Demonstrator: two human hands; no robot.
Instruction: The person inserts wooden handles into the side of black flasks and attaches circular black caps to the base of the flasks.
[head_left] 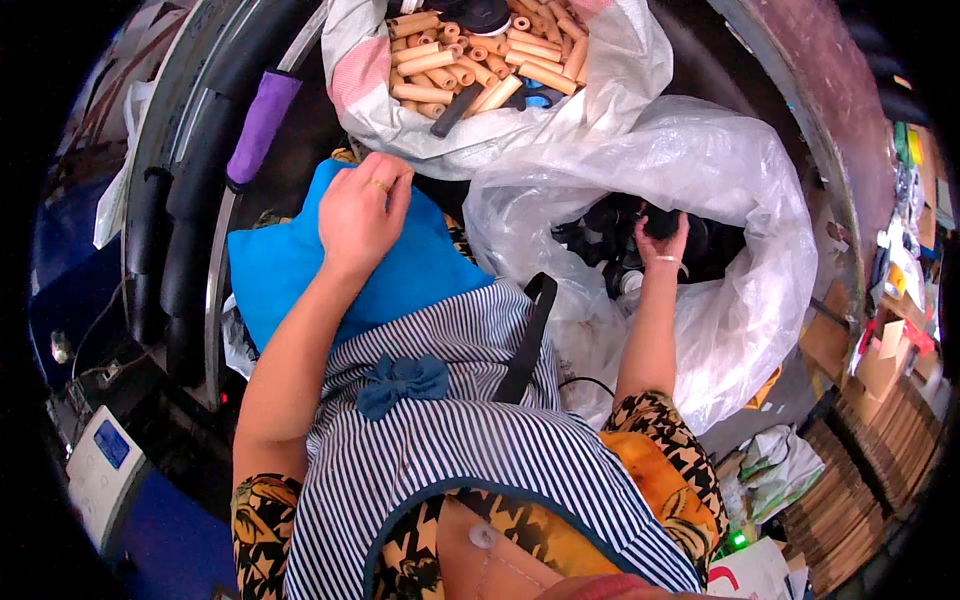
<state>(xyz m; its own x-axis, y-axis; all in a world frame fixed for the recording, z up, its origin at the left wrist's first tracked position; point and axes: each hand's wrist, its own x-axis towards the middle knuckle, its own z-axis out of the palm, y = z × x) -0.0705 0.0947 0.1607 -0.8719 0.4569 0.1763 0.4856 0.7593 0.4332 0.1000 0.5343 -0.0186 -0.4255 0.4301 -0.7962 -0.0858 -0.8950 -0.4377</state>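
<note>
My left hand, with a ring on one finger, is raised above a bright blue cloth over my lap. Its fingers are curled in, and whatever they may hold is hidden. With my right hand I reach into a large clear plastic bag standing open on the right. The fingers are closed round a black piece, whose exact kind I cannot make out. Around that hand lie many more dark pieces inside the bag, with a small whitish one among them.
Beyond my lap stands a white woven sack of tan tubes, with a few black pieces on top. A curved metal rail with black padding and a purple sleeve runs along the left. Stacked cardboard lies at the lower right.
</note>
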